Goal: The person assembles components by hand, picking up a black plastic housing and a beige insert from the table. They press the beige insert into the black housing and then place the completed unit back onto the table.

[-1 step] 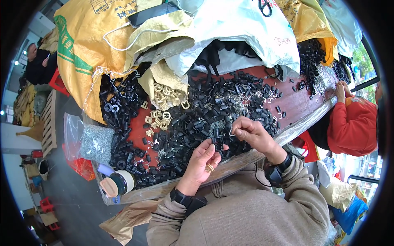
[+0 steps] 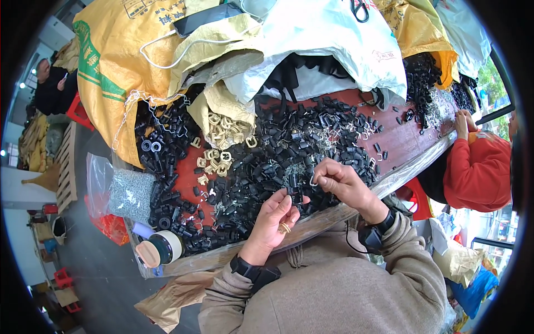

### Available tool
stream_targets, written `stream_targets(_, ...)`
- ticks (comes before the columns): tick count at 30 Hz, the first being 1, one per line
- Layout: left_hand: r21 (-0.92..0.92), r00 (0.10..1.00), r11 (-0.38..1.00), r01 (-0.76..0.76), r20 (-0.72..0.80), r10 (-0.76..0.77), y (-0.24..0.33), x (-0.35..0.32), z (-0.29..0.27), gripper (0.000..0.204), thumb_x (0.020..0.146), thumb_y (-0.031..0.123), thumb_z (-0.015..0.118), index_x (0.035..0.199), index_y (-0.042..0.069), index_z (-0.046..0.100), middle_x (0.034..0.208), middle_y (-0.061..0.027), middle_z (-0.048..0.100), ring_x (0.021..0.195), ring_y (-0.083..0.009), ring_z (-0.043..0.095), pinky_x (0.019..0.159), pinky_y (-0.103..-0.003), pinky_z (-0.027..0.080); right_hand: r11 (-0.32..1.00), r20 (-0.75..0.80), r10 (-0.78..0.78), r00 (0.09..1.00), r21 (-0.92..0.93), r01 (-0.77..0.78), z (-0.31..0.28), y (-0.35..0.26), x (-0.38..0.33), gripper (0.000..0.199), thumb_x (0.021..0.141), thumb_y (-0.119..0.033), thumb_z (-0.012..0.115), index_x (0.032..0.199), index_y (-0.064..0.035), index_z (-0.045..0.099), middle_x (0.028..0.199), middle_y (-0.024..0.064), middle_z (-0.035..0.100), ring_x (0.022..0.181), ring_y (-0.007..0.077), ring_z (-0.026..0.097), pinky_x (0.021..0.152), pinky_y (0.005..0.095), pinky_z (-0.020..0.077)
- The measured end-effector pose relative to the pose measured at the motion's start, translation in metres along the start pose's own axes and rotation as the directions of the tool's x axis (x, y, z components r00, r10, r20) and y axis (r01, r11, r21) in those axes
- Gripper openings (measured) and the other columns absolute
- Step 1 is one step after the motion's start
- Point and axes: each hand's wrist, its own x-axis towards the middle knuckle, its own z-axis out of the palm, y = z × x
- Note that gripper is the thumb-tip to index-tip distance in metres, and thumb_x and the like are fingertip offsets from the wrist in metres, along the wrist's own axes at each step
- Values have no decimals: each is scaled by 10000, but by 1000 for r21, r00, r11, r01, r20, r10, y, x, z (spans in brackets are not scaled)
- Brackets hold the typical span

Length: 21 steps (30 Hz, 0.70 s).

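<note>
My left hand point(image 2: 272, 218) is closed around a black plastic fitting point(image 2: 295, 192), gripped upright between thumb and fingers. A beige plastic ring piece point(image 2: 284, 228) is tucked lower in the same palm. To its right, my right hand point(image 2: 346, 185) pinches a thin, pale, U-shaped clip point(image 2: 314, 179) between thumb and forefinger, a little apart from the fitting. Beneath both hands spreads a heap of small black plastic parts point(image 2: 250, 167) on the red tabletop point(image 2: 395, 142). Several beige ring pieces point(image 2: 214, 162) lie farther left, spilling from a small woven sack point(image 2: 214, 106).
Large yellow point(image 2: 105, 67) and white point(image 2: 334, 33) sacks line the far side, a phone point(image 2: 208, 19) on top. A clear bag of screws point(image 2: 132, 192) and a lidded jar point(image 2: 167, 247) stand at left. At right sits a co-worker in a red sleeve point(image 2: 478, 172). A wooden edge point(image 2: 322, 220) borders the table.
</note>
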Motion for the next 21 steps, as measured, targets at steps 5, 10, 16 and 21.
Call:
stream_targets(5,30,1000,999,-18,-4,18,1,-2,1,338,800,254,560,1025,12,488,955,-106,553,559,-68,439,445,-147,331,959,23,-191,981,-208,192,11,3,2,100,831,-106,503,783,-19,515,765,31,479,678,122,449,618,231,375)
stream_targets(10,29,999,999,-23,-37,24,-3,-5,-4,350,778,247,592,1011,4,495,895,-64,554,564,-65,432,439,-146,319,975,-3,-141,990,-173,138,22,-5,-3,80,813,-84,515,762,-23,504,758,48,481,696,152,454,639,254,378)
stream_targets(16,-40,1000,999,27,-9,-27,0,-7,2,274,777,217,601,955,36,498,740,3,519,558,-60,455,450,-139,350,905,58,-319,946,-277,322,24,0,-4,73,792,-80,534,754,-27,500,773,62,478,706,176,463,648,263,377)
stream_targets(21,-100,997,995,23,70,-16,1,-8,-3,326,757,235,620,956,4,501,729,-2,511,558,-62,443,452,-145,341,904,44,-345,938,-255,344,35,1,-11,48,809,-68,519,779,-31,517,788,44,483,737,138,489,662,240,394)
